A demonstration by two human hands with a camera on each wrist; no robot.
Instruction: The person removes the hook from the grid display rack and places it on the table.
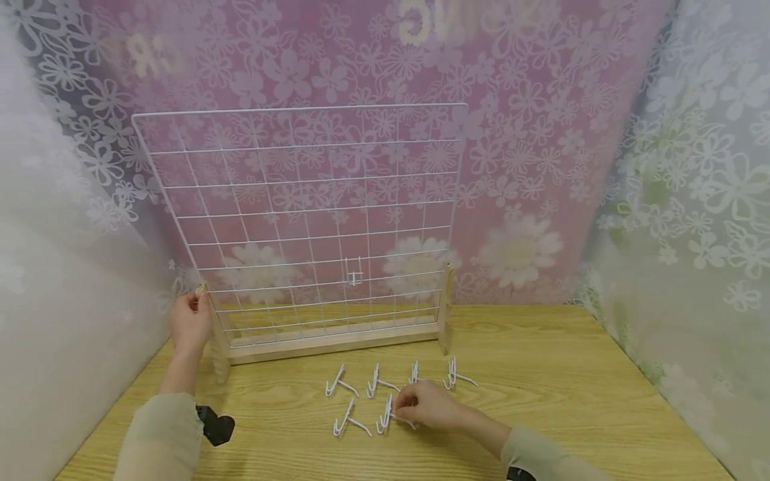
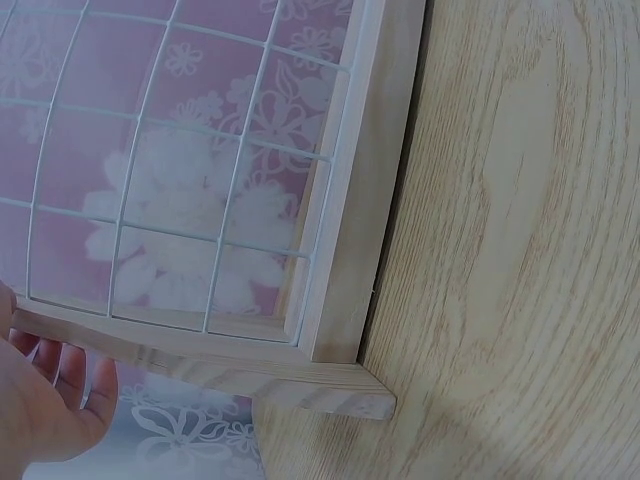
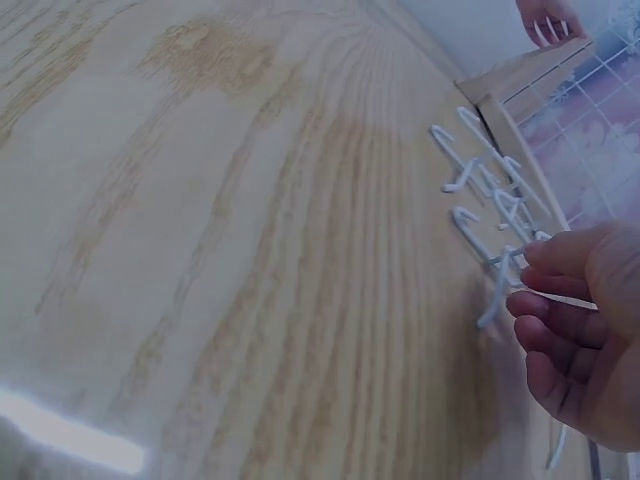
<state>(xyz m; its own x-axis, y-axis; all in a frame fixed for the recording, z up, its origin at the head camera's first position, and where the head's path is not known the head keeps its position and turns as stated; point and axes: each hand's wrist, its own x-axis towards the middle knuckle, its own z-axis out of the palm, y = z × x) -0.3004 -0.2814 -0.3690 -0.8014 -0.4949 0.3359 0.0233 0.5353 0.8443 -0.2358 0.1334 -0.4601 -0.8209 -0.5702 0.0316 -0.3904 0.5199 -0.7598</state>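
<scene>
My left hand (image 1: 191, 319) grips the top of the left wooden post (image 1: 218, 351) of a stand, its fingers curled behind the wood in the left wrist view. A white wire grid panel (image 1: 307, 211) rises from that stand. On the table, my right hand (image 1: 434, 405) pinches a white wire hook (image 1: 385, 415) between thumb and forefinger. The right wrist view shows that hook (image 3: 497, 262) near the fingertips, with the other fingers loosely bent. Several similar hooks lie around it, among them one at the front left (image 1: 349, 419). One of the back-row hooks is partly hidden by the right hand.
Another white hook (image 1: 353, 278) hangs on the grid, low and right of its middle. The wooden table (image 1: 541, 374) is bounded by flowered sheeting (image 1: 523, 167) behind and at both sides. A wooden base bar (image 1: 337, 341) joins the stand's two posts.
</scene>
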